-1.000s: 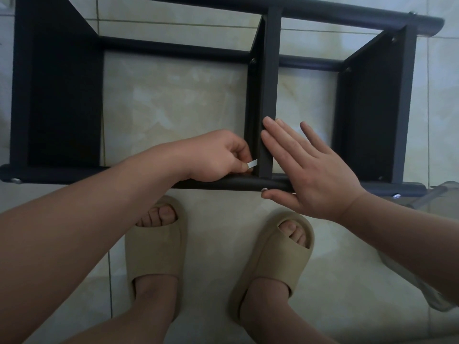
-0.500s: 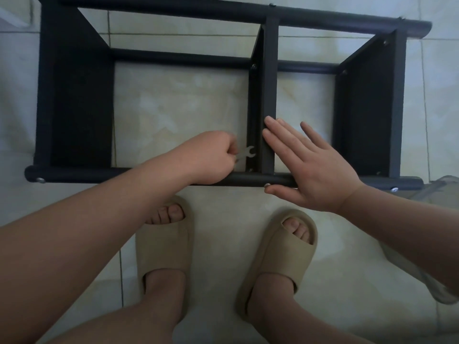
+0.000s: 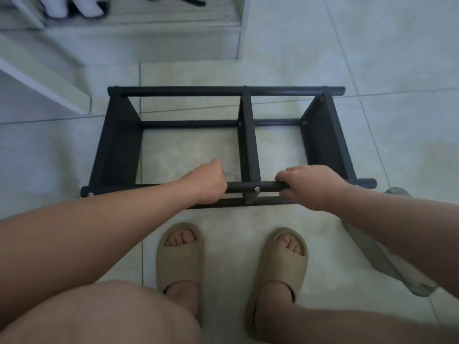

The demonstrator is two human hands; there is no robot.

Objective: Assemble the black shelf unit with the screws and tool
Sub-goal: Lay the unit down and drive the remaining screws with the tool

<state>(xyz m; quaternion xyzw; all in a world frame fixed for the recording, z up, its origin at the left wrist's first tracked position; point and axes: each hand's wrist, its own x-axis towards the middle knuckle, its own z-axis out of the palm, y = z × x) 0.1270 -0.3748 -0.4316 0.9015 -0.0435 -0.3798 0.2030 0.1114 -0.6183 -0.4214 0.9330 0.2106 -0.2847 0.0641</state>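
Your left hand (image 3: 211, 186) and right hand (image 3: 310, 188) have shifted beside the middle upright (image 3: 249, 135), each grip curled round the front rail (image 3: 269, 186). Lift evenly (wrench unseen).

The shelf unit (image 3: 116, 150) stands on the tiled floor (image 3: 397, 70) just ahead of your left slipper (image 3: 180, 259) and right slipper (image 3: 280, 264). Your left hand (image 3: 208, 184) and right hand (image 3: 308, 187) hold its near rail (image 3: 241, 187), one on either side of the middle divider (image 3: 249, 140), with a screw (image 3: 257, 189) between them. A step (image 3: 173, 40) lies behind the unit.
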